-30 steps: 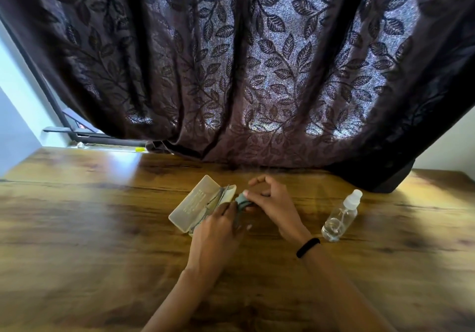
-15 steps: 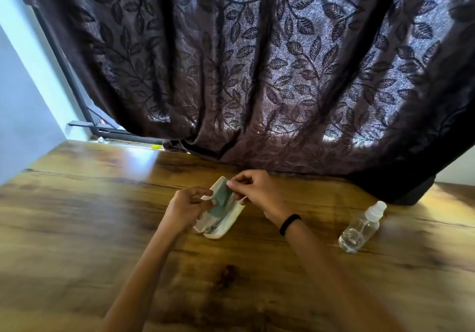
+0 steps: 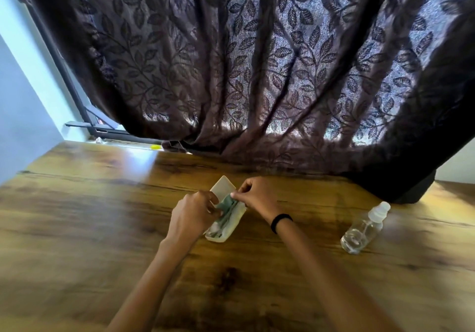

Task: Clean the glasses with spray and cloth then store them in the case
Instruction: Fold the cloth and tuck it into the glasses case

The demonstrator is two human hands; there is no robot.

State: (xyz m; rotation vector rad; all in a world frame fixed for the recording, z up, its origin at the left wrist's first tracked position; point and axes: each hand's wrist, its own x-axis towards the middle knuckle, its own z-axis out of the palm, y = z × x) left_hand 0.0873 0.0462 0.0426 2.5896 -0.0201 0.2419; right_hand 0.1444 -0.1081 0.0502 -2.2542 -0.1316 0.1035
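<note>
Mid-frame, your left hand [image 3: 191, 216] and right hand [image 3: 258, 195] both pinch the green fabric cloth [image 3: 227, 207] over the open cream plastic case [image 3: 226, 234], its length running up-frame.

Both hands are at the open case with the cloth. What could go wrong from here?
1. The green cloth, pinched by the right hand, sits bunched over the open glasses case; the lid may jam on it.
2. The left hand seems to have a grip on the case's side only; a hard push might skid it on the wooden table.
3. The spray bottle stands near the right forearm; pulling back could topple it.
</note>
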